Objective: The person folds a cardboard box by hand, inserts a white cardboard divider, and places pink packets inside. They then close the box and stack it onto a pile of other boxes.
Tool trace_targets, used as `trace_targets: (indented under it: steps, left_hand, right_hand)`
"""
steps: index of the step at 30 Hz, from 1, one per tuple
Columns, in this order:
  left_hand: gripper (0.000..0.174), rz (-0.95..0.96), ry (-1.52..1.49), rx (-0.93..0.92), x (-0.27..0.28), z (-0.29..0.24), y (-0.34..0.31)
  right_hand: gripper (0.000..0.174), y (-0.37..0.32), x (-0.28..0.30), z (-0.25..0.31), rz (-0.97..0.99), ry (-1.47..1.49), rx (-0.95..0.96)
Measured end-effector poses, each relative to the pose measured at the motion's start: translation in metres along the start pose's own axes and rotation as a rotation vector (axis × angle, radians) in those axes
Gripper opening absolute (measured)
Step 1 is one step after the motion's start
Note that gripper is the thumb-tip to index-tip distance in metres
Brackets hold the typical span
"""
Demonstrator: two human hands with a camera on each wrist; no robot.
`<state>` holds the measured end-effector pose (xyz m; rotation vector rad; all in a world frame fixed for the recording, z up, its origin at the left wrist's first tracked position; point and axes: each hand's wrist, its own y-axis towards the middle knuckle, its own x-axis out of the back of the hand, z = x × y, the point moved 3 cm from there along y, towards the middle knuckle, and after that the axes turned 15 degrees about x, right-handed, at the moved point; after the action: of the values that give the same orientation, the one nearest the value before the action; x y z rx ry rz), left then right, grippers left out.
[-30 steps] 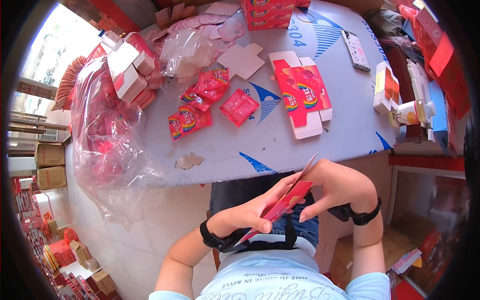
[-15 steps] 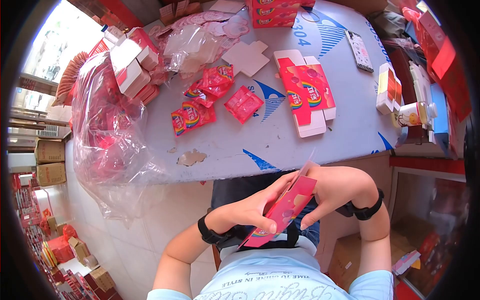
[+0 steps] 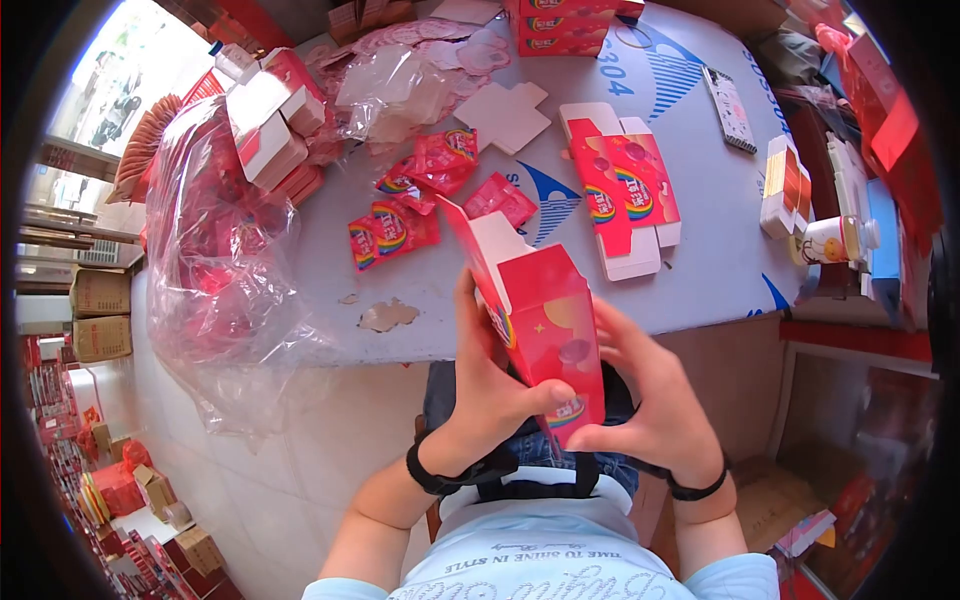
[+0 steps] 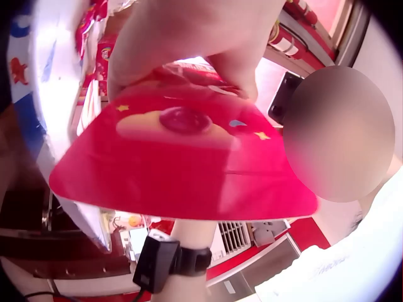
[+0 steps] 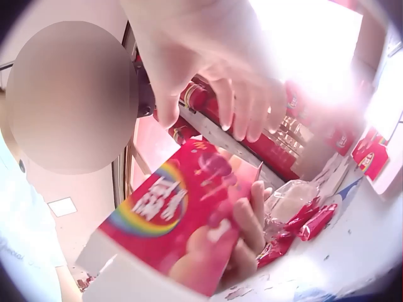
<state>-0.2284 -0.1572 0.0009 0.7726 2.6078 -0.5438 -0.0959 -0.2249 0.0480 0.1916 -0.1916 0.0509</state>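
A red candy box point(image 3: 550, 330) with a rainbow logo and white inside flaps is opened out into a box shape. It stands tilted above the person's lap, near the table's front edge. The left hand point(image 3: 485, 390) grips its left side, thumb across the printed front; in the right wrist view the left fingers point(image 5: 249, 220) wrap round the box's edge. Beside the box's right side is the right hand point(image 3: 650, 400), its thumb near the lower corner. The right wrist view shows that hand point(image 5: 214, 63) with loosely bent fingers, apart from the box.
On the table point(image 3: 440, 310) lie a flat red carton point(image 3: 635, 195), several red candy packets point(image 3: 395, 235) and a white cut-out card point(image 3: 497, 118). A clear plastic bag point(image 3: 220, 290) hangs over the left edge. A phone point(image 3: 730, 108) and stacked red boxes point(image 3: 562, 30) stand farther back.
The flattened box has been squared open and turned more upright, its top now reaching over the table. The right hand has moved from its upper end down along its right side.
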Motion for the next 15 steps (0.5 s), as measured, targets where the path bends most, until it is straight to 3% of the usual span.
trace_targets:
  steps: [2, 3, 5, 7, 8, 9, 10, 11, 15]
  left_hand:
    - [0.118, -0.057, -0.012, 0.028, -0.003, -0.002, -0.001]
    - [0.119, -0.078, -0.001, 0.003, -0.004, -0.002, 0.000]
    - [0.120, -0.098, 0.010, -0.022, -0.004, 0.000, 0.001]
    - [0.104, -0.046, 0.031, -0.167, -0.002, -0.001, 0.002]
    - [0.104, -0.044, 0.035, -0.168, 0.000, -0.002, 0.002]
    - [0.092, -0.066, -0.018, -0.090, 0.003, -0.001, 0.002]
    - [0.080, -0.089, -0.070, -0.013, 0.005, 0.001, 0.002]
    - [0.050, -0.113, -0.128, -0.025, 0.005, -0.001, 0.002]
    - [0.032, -0.174, -0.074, 0.062, 0.011, 0.003, -0.001]
  right_hand:
    - [0.085, -0.001, -0.011, 0.000, -0.024, 0.015, -0.122]
    - [0.085, -0.002, -0.013, -0.001, -0.024, 0.017, -0.124]
    - [0.068, -0.002, -0.013, -0.005, -0.124, -0.072, -0.103]
    - [0.060, -0.006, -0.010, -0.012, -0.160, -0.052, -0.105]
    - [0.053, -0.008, -0.008, -0.014, -0.197, -0.032, -0.106]
    - [0.039, -0.009, -0.006, -0.017, -0.253, 0.034, -0.147]
    - [0.039, -0.009, -0.005, -0.020, -0.256, 0.034, -0.145]
    - [0.034, -0.011, -0.005, -0.025, -0.266, 0.066, -0.161]
    - [0.022, -0.013, -0.006, -0.036, -0.287, 0.154, -0.183]
